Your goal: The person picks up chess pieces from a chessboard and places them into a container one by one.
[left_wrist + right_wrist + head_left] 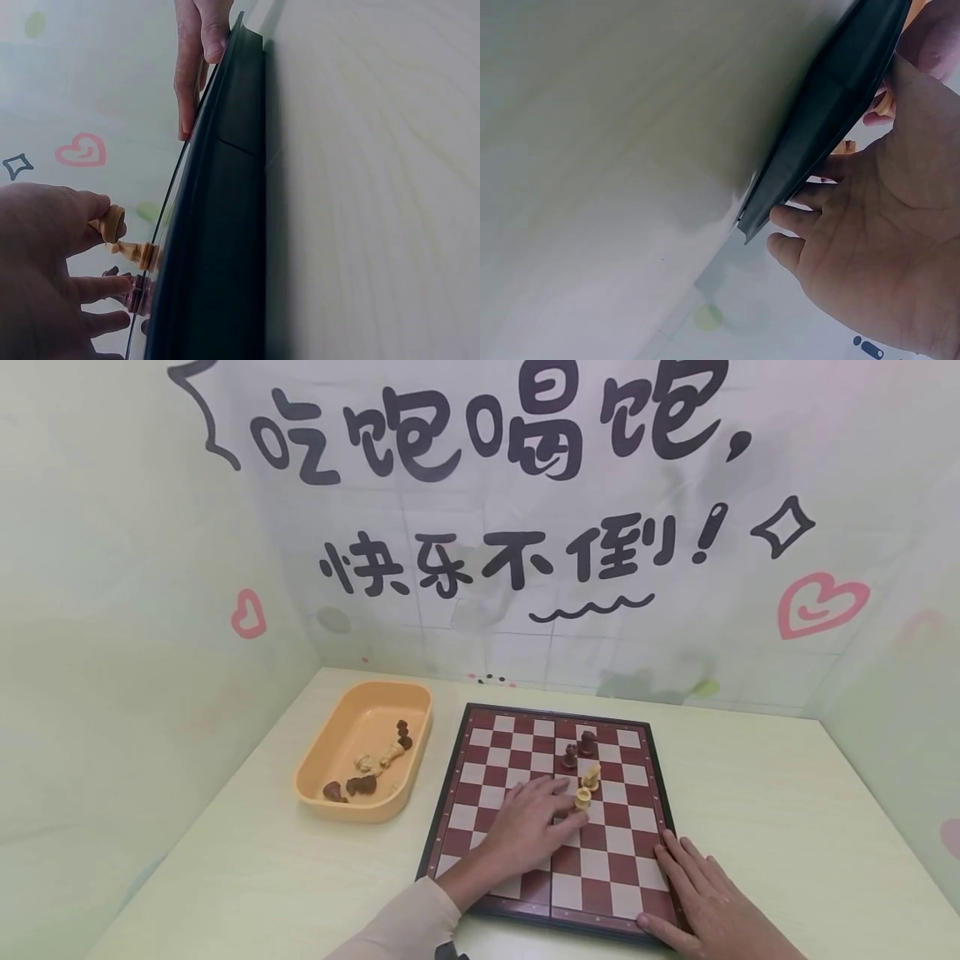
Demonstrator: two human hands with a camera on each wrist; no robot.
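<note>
My left hand [527,827] reaches over the chessboard [615,864]. Its thumb and index finger pinch a light chess piece [582,798], whose round end [112,223] shows off the board in the left wrist view; the fingers hide the rest, so its kind cannot be told. Just behind it stands another light chess piece [592,777]. Two dark chess pieces, a nearer one [570,756] and a farther one [588,742], are on squares beyond that. My right hand [705,897] rests on the board's right edge near the front corner, fingers extended, holding no piece.
An orange tray [309,797] sits left of the board, with several light and dark chess pieces lying inside. The pale table [787,810] extends to the right of the board. A printed curtain [480,635] hangs behind the table.
</note>
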